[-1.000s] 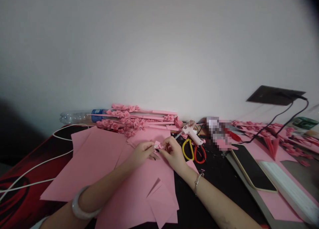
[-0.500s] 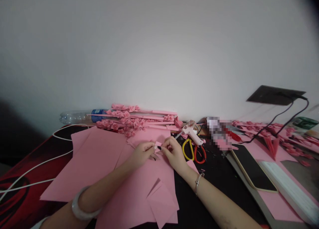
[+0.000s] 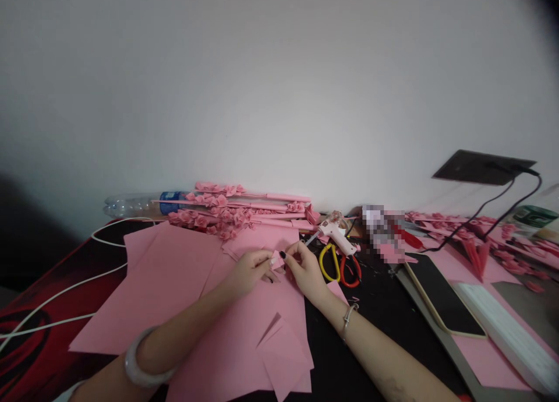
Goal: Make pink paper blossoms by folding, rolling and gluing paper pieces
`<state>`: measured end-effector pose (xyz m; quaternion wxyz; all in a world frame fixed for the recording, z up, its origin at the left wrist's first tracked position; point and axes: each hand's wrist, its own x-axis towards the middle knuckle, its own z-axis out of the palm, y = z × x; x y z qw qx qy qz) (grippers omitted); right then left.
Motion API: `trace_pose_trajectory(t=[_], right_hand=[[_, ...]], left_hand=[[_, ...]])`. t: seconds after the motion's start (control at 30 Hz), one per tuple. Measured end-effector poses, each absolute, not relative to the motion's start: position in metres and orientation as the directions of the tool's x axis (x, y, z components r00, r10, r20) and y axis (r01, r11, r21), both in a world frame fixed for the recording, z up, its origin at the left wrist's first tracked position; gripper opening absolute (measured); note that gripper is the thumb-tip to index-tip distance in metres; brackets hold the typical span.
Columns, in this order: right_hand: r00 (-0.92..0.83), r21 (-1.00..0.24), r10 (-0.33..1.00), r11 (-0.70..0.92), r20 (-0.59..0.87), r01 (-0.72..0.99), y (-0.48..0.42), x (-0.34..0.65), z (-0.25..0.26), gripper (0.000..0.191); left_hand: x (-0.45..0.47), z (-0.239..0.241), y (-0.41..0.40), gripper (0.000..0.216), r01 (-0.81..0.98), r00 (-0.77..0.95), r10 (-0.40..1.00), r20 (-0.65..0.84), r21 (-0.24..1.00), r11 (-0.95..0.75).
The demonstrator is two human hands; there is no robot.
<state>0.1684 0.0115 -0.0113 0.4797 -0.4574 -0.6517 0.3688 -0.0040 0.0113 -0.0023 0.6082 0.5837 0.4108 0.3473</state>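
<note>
Between my two hands is a small piece of folded pink paper point(image 3: 276, 260), pinched from both sides. My left hand point(image 3: 250, 270) grips its left edge with thumb and forefinger, the other fingers curled beneath. On the other side, my right hand point(image 3: 304, 271) has thumb and forefinger closed at its right corner. Both hands hover just over large pink paper sheets point(image 3: 244, 326). Nearer to me, a few small pink paper squares point(image 3: 283, 355) lie overlapping on those sheets.
Scissors point(image 3: 339, 266) with a yellow and a red handle lie right of my hands, beside a white glue gun point(image 3: 335, 236). Pink paper flowers point(image 3: 222, 215) and a plastic bottle point(image 3: 135, 205) line the wall. A phone point(image 3: 445, 294) and white box point(image 3: 506, 332) sit at right.
The folded pink paper has turned a little between my fingers, showing more of its face. My right fingertips have shifted slightly up and right.
</note>
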Motion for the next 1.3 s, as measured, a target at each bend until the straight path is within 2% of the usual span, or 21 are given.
trace_pose_trajectory(t=[0.2, 0.47, 0.77, 0.97, 1.17, 1.3], right_hand=[[-0.122, -0.921, 0.956, 0.289, 0.266, 0.261, 0.0095, 0.1680, -0.0085, 0.019], [-0.176, -0.876, 0.931, 0.361, 0.319, 0.320, 0.0059, 0.1665, -0.0027, 0.016], [-0.155, -0.960, 0.974, 0.193, 0.163, 0.203, 0.0088, 0.1667, -0.0071, 0.020], [-0.164, -0.982, 0.978, 0.150, 0.131, 0.114, 0.0100, 0.1669, -0.0095, 0.031], [-0.309, -0.930, 0.935, 0.258, 0.172, 0.262, 0.0093, 0.1693, -0.0046, 0.032], [-0.321, -0.905, 0.929, 0.287, 0.184, 0.313, 0.0081, 0.1693, -0.0015, 0.030]], left_hand=[[-0.0030, -0.0028, 0.0105, 0.026, 0.034, 0.425, 0.902, -0.079, 0.997, 0.072], [-0.0022, -0.0044, 0.0102, 0.029, 0.037, 0.410, 0.910, -0.057, 0.998, 0.046], [-0.0026, -0.0025, 0.0105, 0.031, 0.035, 0.434, 0.896, -0.095, 0.995, 0.089], [-0.0035, -0.0011, 0.0106, 0.028, 0.022, 0.413, 0.904, -0.106, 0.994, 0.106], [-0.0056, -0.0039, 0.0132, 0.024, 0.018, 0.398, 0.911, -0.111, 0.993, 0.113], [-0.0058, -0.0016, 0.0124, 0.024, 0.026, 0.404, 0.909, -0.101, 0.995, 0.099]])
